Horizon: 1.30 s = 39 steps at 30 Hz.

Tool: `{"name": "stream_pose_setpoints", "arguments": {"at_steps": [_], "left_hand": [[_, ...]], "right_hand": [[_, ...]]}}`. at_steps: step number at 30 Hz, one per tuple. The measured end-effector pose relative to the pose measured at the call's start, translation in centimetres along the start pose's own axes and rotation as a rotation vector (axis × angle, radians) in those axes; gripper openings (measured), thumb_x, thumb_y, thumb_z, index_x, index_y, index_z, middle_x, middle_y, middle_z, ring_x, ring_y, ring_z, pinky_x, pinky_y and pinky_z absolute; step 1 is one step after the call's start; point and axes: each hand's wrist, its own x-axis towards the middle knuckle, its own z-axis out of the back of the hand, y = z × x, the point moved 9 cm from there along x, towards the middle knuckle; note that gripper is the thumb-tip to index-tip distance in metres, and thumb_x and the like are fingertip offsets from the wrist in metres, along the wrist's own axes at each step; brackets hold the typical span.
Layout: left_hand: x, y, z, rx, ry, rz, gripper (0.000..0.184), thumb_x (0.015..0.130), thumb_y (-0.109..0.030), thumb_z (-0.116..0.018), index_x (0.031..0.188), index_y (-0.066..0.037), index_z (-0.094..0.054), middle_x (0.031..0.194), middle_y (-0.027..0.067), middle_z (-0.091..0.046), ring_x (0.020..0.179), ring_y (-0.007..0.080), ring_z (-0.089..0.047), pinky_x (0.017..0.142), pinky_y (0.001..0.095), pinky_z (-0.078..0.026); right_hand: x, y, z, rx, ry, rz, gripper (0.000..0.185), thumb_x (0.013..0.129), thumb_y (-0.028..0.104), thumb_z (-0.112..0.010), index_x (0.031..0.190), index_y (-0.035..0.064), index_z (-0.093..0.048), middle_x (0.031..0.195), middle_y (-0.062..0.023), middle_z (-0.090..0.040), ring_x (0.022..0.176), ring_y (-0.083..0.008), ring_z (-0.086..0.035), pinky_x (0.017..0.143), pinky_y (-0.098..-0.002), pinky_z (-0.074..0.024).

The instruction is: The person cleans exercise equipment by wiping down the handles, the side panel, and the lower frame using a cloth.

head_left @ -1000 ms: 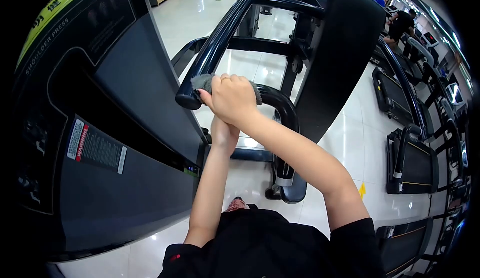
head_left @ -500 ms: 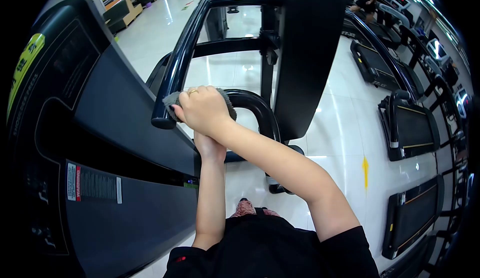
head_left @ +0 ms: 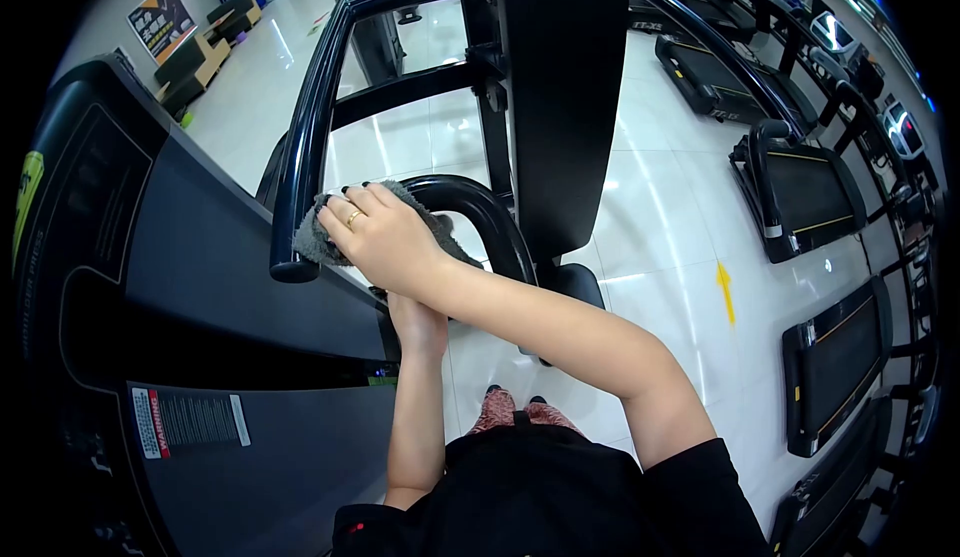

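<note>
My right hand (head_left: 385,242), with a ring on one finger, lies over a grey cloth (head_left: 318,237). Its fingers press the cloth around the handle end of the shoulder press machine, between the dark glossy bar (head_left: 300,182) and the curved black handle (head_left: 480,202). Beneath the right wrist is my left hand (head_left: 418,325); its fingers are hidden behind the right hand and the cloth, so its hold does not show.
A tall grey machine housing (head_left: 240,257) with a warning label (head_left: 190,422) stands close on the left. The machine's black upright column (head_left: 560,107) rises ahead. Several treadmills (head_left: 805,192) line the right side. A yellow arrow (head_left: 725,292) marks the white tiled floor.
The view has shifted, so the machine appears further left. My right fingers, more curled before, now stretch further over the cloth, and more of the cloth shows. Both hands stay at the handle.
</note>
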Motion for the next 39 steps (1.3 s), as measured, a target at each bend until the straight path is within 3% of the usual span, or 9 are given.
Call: {"name": "stream_pose_setpoints", "arguments": {"at_steps": [9, 14, 17, 20, 22, 25, 33, 36, 39], "left_hand": [[-2.3, 3.2, -1.4, 0.137, 0.211, 0.139, 0.047, 0.090, -0.031, -0.043, 0.128, -0.005, -0.033, 0.119, 0.0046, -0.045, 0.105, 0.0151, -0.047, 0.085, 0.0306, -0.041], [-3.3, 3.4, -2.9, 0.137, 0.496, 0.097, 0.045, 0.088, -0.025, -0.051, 0.123, 0.001, -0.038, 0.118, 0.0084, -0.047, 0.107, 0.0145, -0.045, 0.091, 0.0284, -0.036], [-4.2, 4.4, -3.6, 0.426, 0.539, 0.166, 0.042, 0.090, -0.020, -0.047, 0.124, 0.003, -0.036, 0.118, 0.0070, -0.046, 0.106, 0.0118, -0.044, 0.089, 0.0254, -0.036], [-4.8, 5.6, -3.3, 0.445, 0.501, 0.208, 0.041, 0.090, -0.018, -0.046, 0.124, 0.004, -0.036, 0.120, 0.0086, -0.045, 0.109, 0.0132, -0.043, 0.092, 0.0261, -0.034], [-4.9, 4.5, -3.2, 0.424, 0.416, 0.079, 0.032, 0.090, -0.022, -0.047, 0.108, 0.004, -0.045, 0.103, 0.0113, -0.054, 0.097, 0.0129, -0.049, 0.084, 0.0257, -0.039], [-3.7, 5.1, -3.0, 0.597, 0.445, 0.093, 0.043, 0.091, -0.033, -0.038, 0.108, 0.005, -0.048, 0.099, 0.0146, -0.057, 0.095, 0.0152, -0.052, 0.083, 0.0269, -0.039], [-4.2, 1.6, -5.8, 0.669, 0.246, -0.161, 0.034, 0.089, -0.025, -0.042, 0.103, 0.006, -0.047, 0.098, 0.0204, -0.056, 0.095, 0.0291, -0.053, 0.083, 0.0337, -0.038], [-6.0, 2.4, -5.1, 0.825, 0.157, -0.242, 0.031, 0.086, -0.022, -0.043, 0.098, 0.007, -0.046, 0.097, 0.0290, -0.053, 0.093, 0.0409, -0.051, 0.080, 0.0398, -0.039], [-7.6, 2.2, -5.3, 0.899, 0.062, -0.281, 0.033, 0.087, -0.026, -0.043, 0.095, 0.006, -0.046, 0.090, 0.0295, -0.055, 0.087, 0.0432, -0.051, 0.074, 0.0425, -0.039]], "right_hand": [[-2.0, 0.2, 2.2, -0.009, 0.061, 0.005, 0.024, 0.072, 0.011, -0.054, 0.093, 0.0045, -0.060, 0.102, -0.0063, -0.060, 0.102, -0.0234, -0.054, 0.088, -0.0378, -0.0428], [-5.7, -3.0, 6.0, -0.104, 0.220, -0.305, 0.025, 0.073, 0.012, -0.057, 0.096, 0.0040, -0.060, 0.106, -0.0082, -0.059, 0.107, -0.0224, -0.051, 0.094, -0.0479, -0.0342], [-8.7, -3.7, 7.7, -0.106, 0.213, -0.437, 0.033, 0.073, 0.009, -0.055, 0.106, 0.0030, -0.057, 0.110, -0.0094, -0.057, 0.113, -0.0262, -0.046, 0.095, -0.0514, -0.0300], [-10.2, -3.5, 8.4, -0.098, 0.204, -0.535, 0.038, 0.074, 0.009, -0.054, 0.111, 0.0026, -0.054, 0.119, -0.0114, -0.052, 0.116, -0.0314, -0.042, 0.097, -0.0525, -0.0270], [-10.9, -3.6, 8.7, -0.054, 0.175, -0.582, 0.041, 0.074, 0.010, -0.055, 0.114, 0.0019, -0.052, 0.121, -0.0121, -0.051, 0.118, -0.0336, -0.040, 0.097, -0.0539, -0.0239], [-10.1, -3.5, 9.6, -0.128, 0.197, -0.548, 0.042, 0.074, 0.012, -0.056, 0.114, 0.0020, -0.052, 0.119, -0.0136, -0.051, 0.117, -0.0356, -0.038, 0.097, -0.0556, -0.0217], [-9.1, -6.2, 9.4, -0.204, 0.123, -0.486, 0.041, 0.074, 0.023, -0.056, 0.107, -0.0017, -0.055, 0.110, -0.0137, -0.057, 0.107, -0.0265, -0.049, 0.096, -0.0503, -0.0271], [-10.5, -6.0, 10.4, -0.189, 0.125, -0.478, 0.039, 0.075, 0.023, -0.057, 0.105, -0.0016, -0.057, 0.103, -0.0127, -0.060, 0.098, -0.0247, -0.053, 0.095, -0.0474, -0.0290], [-10.7, -6.0, 11.0, -0.248, 0.110, -0.438, 0.033, 0.078, 0.025, -0.056, 0.099, -0.0009, -0.060, 0.077, -0.0139, -0.063, 0.079, -0.0253, -0.058, 0.092, -0.0425, -0.0332]]}}
